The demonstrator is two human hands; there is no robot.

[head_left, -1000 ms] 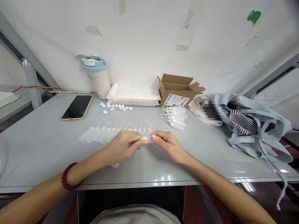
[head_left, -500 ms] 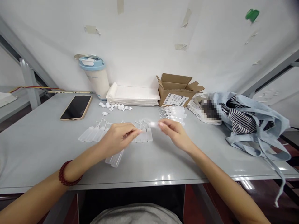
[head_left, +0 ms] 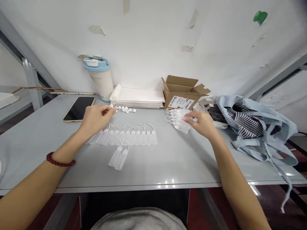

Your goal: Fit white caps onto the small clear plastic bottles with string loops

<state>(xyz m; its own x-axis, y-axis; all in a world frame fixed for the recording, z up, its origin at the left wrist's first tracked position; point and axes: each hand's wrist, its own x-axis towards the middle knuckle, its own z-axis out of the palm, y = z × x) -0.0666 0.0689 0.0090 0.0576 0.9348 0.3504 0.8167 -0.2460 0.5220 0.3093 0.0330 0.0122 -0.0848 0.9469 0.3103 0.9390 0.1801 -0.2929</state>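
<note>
Monitored by me from afar through the head camera, an open cardboard box [head_left: 179,94] stood at the back of a grey worktop [head_left: 168,166], a cluster of bottles [head_left: 181,128] just in front of it. The wearer's right hand [head_left: 201,123] was at that cluster, its fingers slightly parted; I could not tell whether they had hold of a bottle. Well to the left of the box, the left hand [head_left: 94,119] was at the loose white caps [head_left: 127,110], thumb and forefinger nearly together; whether they gripped a cap, I could not tell. In front of the box and to its left lay a row of bottles [head_left: 143,139] topped with thin white stems, and farther forward, two more bottles [head_left: 121,159]. A pale blue bag [head_left: 275,111] lay to the box's right.
</note>
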